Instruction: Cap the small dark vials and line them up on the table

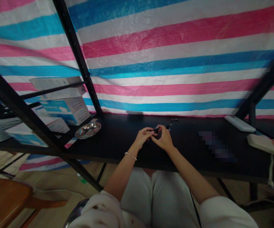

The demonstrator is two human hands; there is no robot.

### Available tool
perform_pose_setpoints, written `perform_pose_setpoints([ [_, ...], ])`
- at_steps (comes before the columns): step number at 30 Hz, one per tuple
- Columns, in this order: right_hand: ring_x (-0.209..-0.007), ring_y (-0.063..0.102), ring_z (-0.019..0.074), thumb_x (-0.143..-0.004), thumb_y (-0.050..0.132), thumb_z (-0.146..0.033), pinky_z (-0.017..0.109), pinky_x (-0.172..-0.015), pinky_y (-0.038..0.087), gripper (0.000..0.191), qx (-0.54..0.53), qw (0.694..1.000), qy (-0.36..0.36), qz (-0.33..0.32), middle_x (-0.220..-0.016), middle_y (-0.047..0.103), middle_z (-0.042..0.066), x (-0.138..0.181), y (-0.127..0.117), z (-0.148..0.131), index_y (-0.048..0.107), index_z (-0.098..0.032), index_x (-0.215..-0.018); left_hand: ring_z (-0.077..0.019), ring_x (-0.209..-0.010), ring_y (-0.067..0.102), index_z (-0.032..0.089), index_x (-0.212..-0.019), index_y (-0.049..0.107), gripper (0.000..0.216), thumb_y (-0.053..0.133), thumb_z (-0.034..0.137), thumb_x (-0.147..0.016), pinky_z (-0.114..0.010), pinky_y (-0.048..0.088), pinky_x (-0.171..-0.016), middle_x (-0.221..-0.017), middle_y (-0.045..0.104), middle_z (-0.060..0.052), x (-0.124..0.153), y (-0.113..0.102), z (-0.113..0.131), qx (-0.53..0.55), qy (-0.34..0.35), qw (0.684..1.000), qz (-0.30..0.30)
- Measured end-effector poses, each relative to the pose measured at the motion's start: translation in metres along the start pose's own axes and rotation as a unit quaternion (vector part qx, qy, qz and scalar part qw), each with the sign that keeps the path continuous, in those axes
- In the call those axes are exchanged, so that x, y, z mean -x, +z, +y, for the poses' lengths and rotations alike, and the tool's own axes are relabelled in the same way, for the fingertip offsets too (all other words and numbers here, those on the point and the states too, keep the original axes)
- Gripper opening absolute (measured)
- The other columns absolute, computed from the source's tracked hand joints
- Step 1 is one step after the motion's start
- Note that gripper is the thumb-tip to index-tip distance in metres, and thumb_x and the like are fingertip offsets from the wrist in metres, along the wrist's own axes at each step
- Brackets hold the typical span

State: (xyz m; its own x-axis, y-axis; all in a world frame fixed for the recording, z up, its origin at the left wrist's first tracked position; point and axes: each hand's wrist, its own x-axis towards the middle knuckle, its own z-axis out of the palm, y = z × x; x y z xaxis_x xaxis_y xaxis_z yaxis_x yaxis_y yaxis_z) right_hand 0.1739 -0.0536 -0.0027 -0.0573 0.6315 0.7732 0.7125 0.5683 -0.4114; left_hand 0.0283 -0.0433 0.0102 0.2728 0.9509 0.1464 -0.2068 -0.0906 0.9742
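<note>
My left hand (pixel 143 136) and my right hand (pixel 163 138) meet over the middle of a black table (pixel 117 139). Both pinch a small dark part (pixel 156 129) between their fingertips. The part is too small to name. My left wrist wears a bead bracelet (pixel 130 155). A few more small dark pieces (pixel 174 120) lie on the table just beyond my hands, near the striped tarp.
A shallow metal dish (pixel 88 130) sits at the table's left. White and blue boxes (pixel 65 109) are stacked on a black rack at left. Two white devices (pixel 239 123) lie at the right end. A wooden stool (pixel 5 198) stands low left. A striped tarp (pixel 175 63) backs the table.
</note>
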Motion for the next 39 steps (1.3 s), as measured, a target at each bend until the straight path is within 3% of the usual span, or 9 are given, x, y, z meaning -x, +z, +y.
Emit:
perform_pose_setpoints([
  [10,-0.076,0.055,0.0204,-0.067,0.064,-0.045,0.038,-0.071,0.046,0.061,-0.035,0.999,-0.008,0.016,-0.092,0.057,0.008,0.0,0.001,0.005,0.042,-0.017,-0.117,-0.0086,-0.051,0.054,0.012,-0.085,0.06,0.04,0.06,0.048,-0.07,-0.019,0.033,-0.044,-0.071,0.066,-0.007,0.002,-0.003,0.005,0.044,-0.012,0.999,-0.009],
  [28,-0.08,0.056,0.0202,-0.069,0.064,-0.041,0.039,-0.074,0.048,0.06,-0.045,0.999,-0.011,0.022,-0.098,0.058,0.009,0.003,0.008,0.012,0.042,-0.017,-0.12,-0.009,-0.044,0.052,0.011,-0.08,0.059,0.043,0.063,0.051,-0.065,-0.019,0.029,-0.041,-0.055,0.058,-0.001,-0.001,-0.004,0.001,0.043,-0.021,0.999,0.006],
  [33,-0.079,0.057,0.0197,-0.07,0.064,-0.041,0.039,-0.075,0.048,0.061,-0.054,0.998,-0.006,0.021,-0.096,0.059,0.009,0.003,0.008,0.014,0.041,-0.018,-0.122,-0.0087,-0.043,0.051,0.011,-0.072,0.057,0.037,0.063,0.047,-0.067,-0.019,0.029,-0.041,-0.05,0.055,0.0,0.0,-0.004,0.0,0.024,-0.018,1.0,-0.005],
  [39,-0.077,0.056,0.019,-0.072,0.064,-0.041,0.038,-0.075,0.048,0.06,-0.065,0.997,-0.011,0.029,-0.094,0.059,0.008,0.002,0.009,0.015,0.041,-0.018,-0.123,-0.0084,-0.044,0.051,0.011,-0.075,0.059,0.031,0.065,0.04,-0.066,-0.019,0.029,-0.042,-0.051,0.056,0.0,0.002,-0.002,0.001,0.004,-0.011,1.0,-0.008],
])
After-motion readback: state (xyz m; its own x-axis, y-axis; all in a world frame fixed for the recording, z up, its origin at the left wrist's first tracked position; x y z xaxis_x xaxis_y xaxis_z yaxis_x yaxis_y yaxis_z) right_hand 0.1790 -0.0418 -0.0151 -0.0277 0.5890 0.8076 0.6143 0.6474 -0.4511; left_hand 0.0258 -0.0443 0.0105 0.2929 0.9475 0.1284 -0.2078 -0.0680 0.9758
